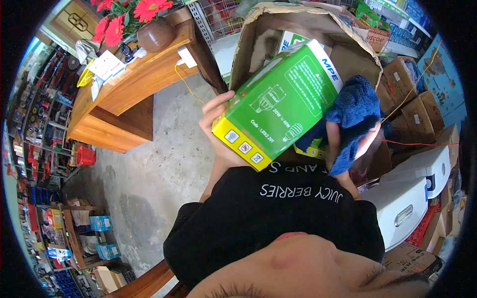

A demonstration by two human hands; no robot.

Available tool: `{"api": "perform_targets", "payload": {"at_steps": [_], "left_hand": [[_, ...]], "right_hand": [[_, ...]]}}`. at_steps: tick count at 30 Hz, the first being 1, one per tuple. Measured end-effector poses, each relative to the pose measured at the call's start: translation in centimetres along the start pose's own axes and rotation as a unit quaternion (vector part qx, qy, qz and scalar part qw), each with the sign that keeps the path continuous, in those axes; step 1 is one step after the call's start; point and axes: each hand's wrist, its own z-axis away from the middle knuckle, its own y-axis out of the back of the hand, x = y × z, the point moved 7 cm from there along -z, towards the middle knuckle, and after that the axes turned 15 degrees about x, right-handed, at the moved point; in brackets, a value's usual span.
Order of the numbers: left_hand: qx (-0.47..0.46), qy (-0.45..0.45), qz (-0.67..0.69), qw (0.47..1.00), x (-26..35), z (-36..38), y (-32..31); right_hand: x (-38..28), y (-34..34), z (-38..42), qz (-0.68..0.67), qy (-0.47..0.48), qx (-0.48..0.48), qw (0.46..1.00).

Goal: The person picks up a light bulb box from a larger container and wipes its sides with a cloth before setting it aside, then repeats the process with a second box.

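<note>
A green, white and yellow light bulb box [283, 107], marked MPE and 20W, is tilted in front of my chest. My left hand [218, 129] grips its left edge, fingers at the upper side. My right hand [365, 141] is closed on a dark blue cloth [353, 99] that is bunched against the right side of the box; part of the fingers is covered by the cloth. Behind the bulb box stands an open cardboard carton [308, 10], with another white and green box [288, 39] inside. Under the cloth, part of a yellow-green box [315, 150] shows.
A wooden desk [134, 74] with a brown flower vase [155, 35] stands at upper left. Stocked shelves [39, 114] line the far left. Cardboard boxes [420, 119] and white appliances [405, 208] crowd the right. A red wire [417, 144] crosses there.
</note>
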Motion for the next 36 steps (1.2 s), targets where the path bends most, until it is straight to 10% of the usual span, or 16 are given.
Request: {"api": "perform_targets", "payload": {"at_steps": [5,14,23,29,36], "left_hand": [[0.0,0.011,-0.04,0.999,0.9,-1.1,0.1],[0.012,0.016,-0.033,0.999,0.5,-0.8,0.2],[-0.031,0.021,-0.028,0.999,1.0,-1.1,-0.5],[-0.075,0.012,0.021,0.997,0.7,-0.9,-0.7],[-0.056,0.003,-0.015,0.998,1.5,-1.4,-0.6]], "right_hand": [[-1.7,-1.6,0.3,0.005,0.148,-0.105,0.983],[-3.7,-3.8,1.3,-0.138,0.12,-0.357,0.916],[-2.8,-1.5,0.6,-0.053,0.21,-0.135,0.967],[-1.1,-0.6,-0.7,-0.01,0.052,0.026,0.998],[-1.6,-2.5,1.0,0.027,0.143,-0.226,0.963]]}}
